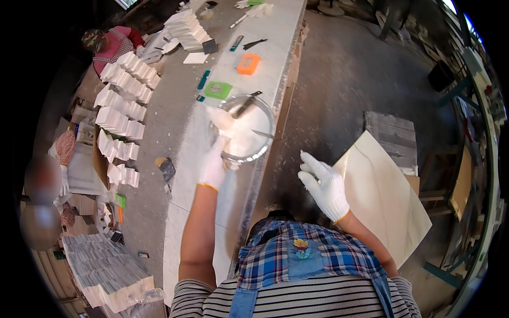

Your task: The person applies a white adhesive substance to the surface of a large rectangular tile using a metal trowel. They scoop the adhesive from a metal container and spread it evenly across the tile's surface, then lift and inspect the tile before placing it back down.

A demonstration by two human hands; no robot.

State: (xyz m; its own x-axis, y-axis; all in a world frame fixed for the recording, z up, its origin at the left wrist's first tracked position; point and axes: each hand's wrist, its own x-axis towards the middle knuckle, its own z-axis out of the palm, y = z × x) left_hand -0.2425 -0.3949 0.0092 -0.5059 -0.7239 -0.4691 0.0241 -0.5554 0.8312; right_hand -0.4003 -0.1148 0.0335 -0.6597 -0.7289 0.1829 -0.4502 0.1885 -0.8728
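My left hand (213,161), in a white knit glove, reaches over the near left rim of a round metal bowl (272,124). Its fingers are closed and blurred. A smeared white piece, perhaps cloth or paper, shows at the fingertips; its kind is unclear. White material (249,139) fills part of the bowl, and a dark-handled flat tool (247,104) leans across its far rim. My right hand (324,185), gloved too, hangs open and holds nothing, fingers partly spread. Beside it is a large cream slab with grey veins (384,199).
Beyond the bowl lie a green box (217,89), an orange box (248,64) and dark strips (255,44). White tile stacks (122,122) line the bench's left part. Grey-edged tiles (108,270) are stacked near left. A co-worker (114,46) is at far left; dark blocks (392,138) stand behind the slab.
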